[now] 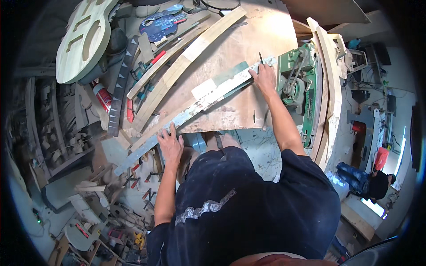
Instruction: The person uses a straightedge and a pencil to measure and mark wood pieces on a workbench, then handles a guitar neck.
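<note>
Strip's (195, 107) under L hand (171, 144) & R hand (265, 79) (w/ dark tool (261, 57)).

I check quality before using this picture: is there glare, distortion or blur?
Head view: glare whitens the workbench at far right; head view: a co-worker near the rim appears sideways; head view: left hand and right hand look fairly sharp.

The left hand (169, 145) is resting palm down, its fingers (173, 130) spreading apart and pointing forward. The right arm (282, 117) is stretching farther ahead, slanting inward from elbow (293, 147) to wrist (270, 94), while the right hand (266, 78) is curving its fingers downward, thumb (254, 75) lying on the inner side.
</note>
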Available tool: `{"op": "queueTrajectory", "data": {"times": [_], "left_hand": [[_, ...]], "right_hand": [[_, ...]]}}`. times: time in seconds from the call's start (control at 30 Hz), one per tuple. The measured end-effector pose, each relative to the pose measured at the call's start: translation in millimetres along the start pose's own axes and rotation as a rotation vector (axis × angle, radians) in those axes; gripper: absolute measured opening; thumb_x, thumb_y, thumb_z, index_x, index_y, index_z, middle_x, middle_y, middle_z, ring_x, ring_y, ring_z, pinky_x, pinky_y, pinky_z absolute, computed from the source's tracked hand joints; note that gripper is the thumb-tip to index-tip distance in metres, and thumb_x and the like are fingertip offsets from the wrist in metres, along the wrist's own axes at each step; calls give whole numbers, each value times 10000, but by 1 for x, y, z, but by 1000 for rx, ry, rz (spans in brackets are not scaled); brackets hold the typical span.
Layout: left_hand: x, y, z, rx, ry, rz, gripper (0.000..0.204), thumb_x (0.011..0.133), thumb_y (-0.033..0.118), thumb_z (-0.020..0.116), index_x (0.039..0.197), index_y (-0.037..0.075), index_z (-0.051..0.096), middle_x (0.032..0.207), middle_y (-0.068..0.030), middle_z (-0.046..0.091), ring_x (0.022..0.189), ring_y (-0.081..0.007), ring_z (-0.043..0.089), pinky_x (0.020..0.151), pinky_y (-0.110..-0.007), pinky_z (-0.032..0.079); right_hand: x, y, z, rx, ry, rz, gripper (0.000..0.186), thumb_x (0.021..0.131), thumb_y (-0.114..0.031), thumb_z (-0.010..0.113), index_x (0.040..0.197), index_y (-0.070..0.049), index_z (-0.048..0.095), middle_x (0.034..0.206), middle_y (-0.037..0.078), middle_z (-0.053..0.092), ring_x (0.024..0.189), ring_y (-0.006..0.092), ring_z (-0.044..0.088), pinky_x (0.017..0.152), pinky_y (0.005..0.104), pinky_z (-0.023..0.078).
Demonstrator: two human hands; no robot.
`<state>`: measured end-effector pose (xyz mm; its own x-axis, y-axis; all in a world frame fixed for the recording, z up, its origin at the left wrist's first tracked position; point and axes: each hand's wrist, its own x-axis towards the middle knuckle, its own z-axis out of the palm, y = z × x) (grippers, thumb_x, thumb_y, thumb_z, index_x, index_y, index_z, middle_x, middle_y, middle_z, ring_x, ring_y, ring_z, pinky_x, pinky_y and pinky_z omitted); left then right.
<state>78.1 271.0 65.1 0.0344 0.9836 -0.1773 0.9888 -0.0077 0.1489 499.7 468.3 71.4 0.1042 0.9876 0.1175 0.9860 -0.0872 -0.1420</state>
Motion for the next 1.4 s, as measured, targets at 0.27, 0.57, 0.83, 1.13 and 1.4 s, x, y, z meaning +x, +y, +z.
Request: {"op": "queueTrajectory", "data": {"times": [0.27, 0.57, 0.83, 1.13, 1.4], "left_hand": [[2, 1, -3, 9, -18, -1, 752, 832, 257, 712, 1505, 96, 418, 1262, -264, 509, 1168, -471, 471, 1079, -531, 362], [1, -1, -6, -57, -57, -23, 793, 802, 228, 721, 1517, 119, 394, 1311, -263, 468, 1158, -446, 456, 1024, -519, 400], [2, -1, -8, -5, -79, -3, 804, 793, 222, 728, 1513, 89, 397, 1313, -265, 467, 1183, -432, 442, 1025, -490, 376], [0, 2, -9, -27, -137, -61, 765, 824, 243, 664, 1531, 132, 394, 1372, -287, 476, 1253, -484, 425, 1088, -525, 365], [-3, 4, -16, 40, -37, -22, 778, 842, 242, 689, 1541, 116, 370, 1324, -308, 474, 1203, -483, 444, 1075, -539, 342]], "right_hand": [[13, 0, 5, 6, -93, 51, 483, 838, -449, 761, 931, 22, 710, 982, 221, 671, 940, 398, 658, 852, 487, 516], [29, -7, -1, 50, -267, 155, 480, 831, -441, 766, 958, 22, 754, 991, 247, 716, 928, 408, 698, 825, 488, 544], [30, -7, 6, 19, -316, 179, 460, 814, -451, 775, 965, -17, 770, 954, 230, 722, 879, 406, 707, 773, 485, 556], [39, 3, 19, 28, -354, 179, 415, 806, -428, 781, 895, -22, 769, 916, 221, 723, 861, 391, 712, 753, 495, 546], [38, 4, 22, 22, -310, 84, 403, 833, -398, 757, 863, 4, 748, 924, 227, 713, 862, 396, 707, 745, 500, 544]]}}
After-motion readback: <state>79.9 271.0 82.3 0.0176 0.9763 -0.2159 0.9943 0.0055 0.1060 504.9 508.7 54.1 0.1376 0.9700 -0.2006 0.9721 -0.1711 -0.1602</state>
